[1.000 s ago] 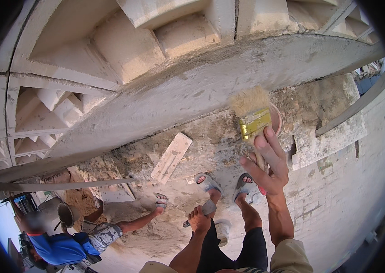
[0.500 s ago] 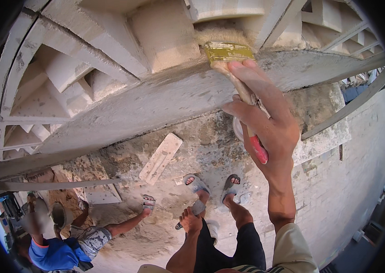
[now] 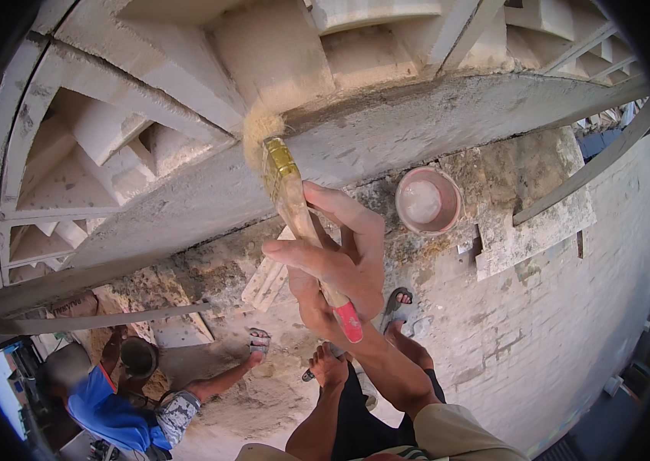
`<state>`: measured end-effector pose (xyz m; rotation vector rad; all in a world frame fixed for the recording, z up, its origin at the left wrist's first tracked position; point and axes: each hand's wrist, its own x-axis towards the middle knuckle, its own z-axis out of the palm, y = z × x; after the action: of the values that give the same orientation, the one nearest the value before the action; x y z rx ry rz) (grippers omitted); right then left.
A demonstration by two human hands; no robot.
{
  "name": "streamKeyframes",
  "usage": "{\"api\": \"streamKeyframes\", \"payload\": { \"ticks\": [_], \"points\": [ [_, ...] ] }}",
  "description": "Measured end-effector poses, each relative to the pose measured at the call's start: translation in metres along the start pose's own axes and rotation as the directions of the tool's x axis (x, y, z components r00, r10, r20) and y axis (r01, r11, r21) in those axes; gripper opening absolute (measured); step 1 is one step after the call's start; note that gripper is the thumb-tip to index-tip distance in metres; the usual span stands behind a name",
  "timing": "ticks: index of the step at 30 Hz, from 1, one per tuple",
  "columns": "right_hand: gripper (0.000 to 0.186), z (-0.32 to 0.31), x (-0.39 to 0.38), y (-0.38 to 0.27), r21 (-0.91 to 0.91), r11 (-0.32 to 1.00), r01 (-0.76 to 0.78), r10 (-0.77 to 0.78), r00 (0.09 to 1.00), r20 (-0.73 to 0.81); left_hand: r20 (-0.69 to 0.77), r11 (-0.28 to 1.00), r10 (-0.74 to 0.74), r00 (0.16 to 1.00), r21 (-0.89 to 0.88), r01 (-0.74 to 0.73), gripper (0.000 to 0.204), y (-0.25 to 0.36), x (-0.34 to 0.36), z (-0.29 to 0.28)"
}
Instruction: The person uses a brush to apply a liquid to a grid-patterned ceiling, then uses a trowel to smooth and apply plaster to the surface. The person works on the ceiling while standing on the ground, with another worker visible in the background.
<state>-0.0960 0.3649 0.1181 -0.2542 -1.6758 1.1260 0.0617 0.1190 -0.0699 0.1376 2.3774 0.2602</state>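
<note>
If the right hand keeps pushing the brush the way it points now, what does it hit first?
The right hand aims the brush up and to the left. Its bristles appear already against the pale concrete lattice, just above the curved ledge. That lattice face comes first, though depth is hard to judge.

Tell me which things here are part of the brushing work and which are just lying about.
In use:
- right hand, gripping the brush
- wooden-handled paintbrush with brass ferrule and red tip, bristles against the lattice
- pale carved cement lattice panel
- round pink bucket of whitish liquid, close by

Lying about:
- flat pale wooden board
- grey sandals
- seated person in blue shirt
</note>
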Motion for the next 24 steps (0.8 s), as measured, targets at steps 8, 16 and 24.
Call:
{"api": "streamKeyframes", "payload": {
  "ticks": [8,16,24],
  "points": [
    [0.022,0.017,0.013,0.008,0.528,0.819,-0.226,0.527,0.659,-0.536,-0.198,0.981,0.105,0.975,0.183,-0.069,0.046,-0.078,0.016,0.1],
    [0.02,0.041,-0.014,-0.021,0.521,0.793,-0.315,0.527,0.784,-0.329,-0.112,0.983,0.03,0.993,0.182,-0.009,0.046,-0.081,0.014,0.095],
    [0.013,0.043,-0.019,-0.037,0.198,0.912,-0.36,0.371,0.928,-0.023,-0.024,0.978,-0.052,0.998,0.2,0.055,0.049,-0.077,0.014,0.102]
  ]
}}
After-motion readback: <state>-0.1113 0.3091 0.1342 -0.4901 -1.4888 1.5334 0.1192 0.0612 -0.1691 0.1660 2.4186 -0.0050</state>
